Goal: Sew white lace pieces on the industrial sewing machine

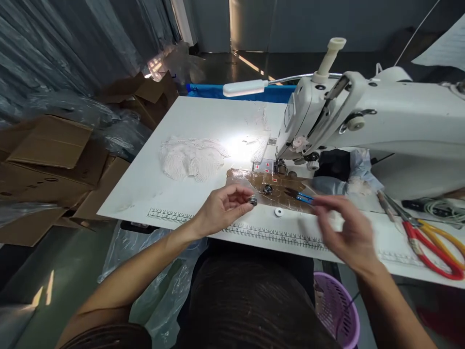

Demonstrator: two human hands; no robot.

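My left hand (221,208) pinches a small dark metal bobbin (253,200) between thumb and fingertips, just above the front of the white sewing table (152,184). My right hand (345,230) is smeared by motion to the right of it, fingers loosely spread over the table near a blue-handled thread snip (300,196). A second dark bobbin (268,189) lies on the brown taped patch (283,186) in front of the needle. A small white ring (278,212) rests on the table between my hands.
A white sewing machine (381,126) fills the right side, its lamp (245,87) lighting white lace (191,157). Red and yellow scissors (432,242) lie at the right. Cardboard boxes (54,160) stack at the left. A purple basket (337,310) stands below the table.
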